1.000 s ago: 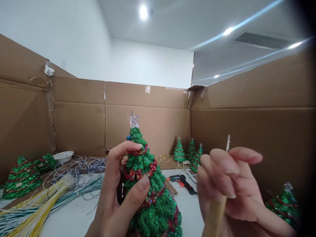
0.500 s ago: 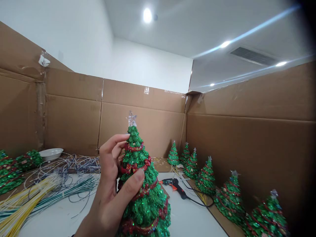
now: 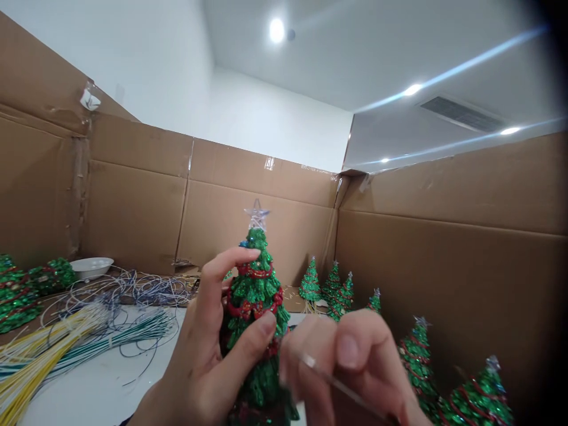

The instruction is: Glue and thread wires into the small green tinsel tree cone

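My left hand (image 3: 213, 349) grips a small green glittery Christmas tree (image 3: 257, 307) with red garlands and a clear star on top, thumb across its front and fingers behind. My right hand (image 3: 350, 367) is in front of the tree's lower right side, blurred, fingers pinched on a thin stick (image 3: 337, 384) that points left toward the tree. The tree's base is hidden behind both hands.
A row of finished small trees (image 3: 337, 290) lines the right cardboard wall (image 3: 452, 272). Bundles of yellow, green and white wires (image 3: 66, 343) lie on the white table at left. A white bowl (image 3: 91, 267) and more green trees (image 3: 18, 293) sit far left.
My right hand, out of view half a second ago, has come back in front of the tree with the thin stick. The tree has turned slightly in my left hand.
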Available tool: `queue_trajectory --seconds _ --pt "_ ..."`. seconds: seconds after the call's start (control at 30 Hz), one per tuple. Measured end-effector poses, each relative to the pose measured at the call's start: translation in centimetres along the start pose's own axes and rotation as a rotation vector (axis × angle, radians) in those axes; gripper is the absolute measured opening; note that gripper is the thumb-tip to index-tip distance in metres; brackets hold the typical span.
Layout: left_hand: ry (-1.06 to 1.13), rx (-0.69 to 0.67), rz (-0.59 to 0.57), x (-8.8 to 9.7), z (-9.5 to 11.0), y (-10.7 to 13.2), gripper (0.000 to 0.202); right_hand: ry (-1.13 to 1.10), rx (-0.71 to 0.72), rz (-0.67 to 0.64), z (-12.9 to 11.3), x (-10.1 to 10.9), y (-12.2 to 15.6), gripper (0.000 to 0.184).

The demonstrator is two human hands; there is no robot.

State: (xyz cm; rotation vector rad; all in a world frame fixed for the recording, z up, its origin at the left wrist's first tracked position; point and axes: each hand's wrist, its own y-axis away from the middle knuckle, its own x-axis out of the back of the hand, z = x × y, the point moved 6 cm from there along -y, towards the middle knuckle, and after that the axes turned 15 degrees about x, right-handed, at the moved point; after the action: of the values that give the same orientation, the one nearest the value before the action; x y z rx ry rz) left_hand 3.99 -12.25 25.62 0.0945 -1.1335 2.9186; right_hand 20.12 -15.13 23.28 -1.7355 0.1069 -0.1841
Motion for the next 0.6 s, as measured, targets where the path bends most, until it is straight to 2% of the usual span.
queue_trajectory --seconds 0.07,0.17,0.33,0.6 --pt "0.002 -0.035 -0.026 -0.4 0.3 0.0 0.043 -0.087 0.039 0.026 -1.3 -1.0 -2.1 0.019" --pt "0.037 -0.096 -0.056 -0.8 0.8 -0.1 0.041 -0.067 0.075 0.066 -2.4 -2.0 -3.8 0.015" --pt "-0.008 -0.142 -0.102 -1.0 0.8 -0.3 0.045 0.043 0.105 0.021 -2.7 -2.4 -4.1 0.023" --pt "-0.066 -0.175 -0.115 -1.0 0.7 -0.3 0.05 0.168 0.089 0.064 -2.4 -2.5 -3.8 0.025"
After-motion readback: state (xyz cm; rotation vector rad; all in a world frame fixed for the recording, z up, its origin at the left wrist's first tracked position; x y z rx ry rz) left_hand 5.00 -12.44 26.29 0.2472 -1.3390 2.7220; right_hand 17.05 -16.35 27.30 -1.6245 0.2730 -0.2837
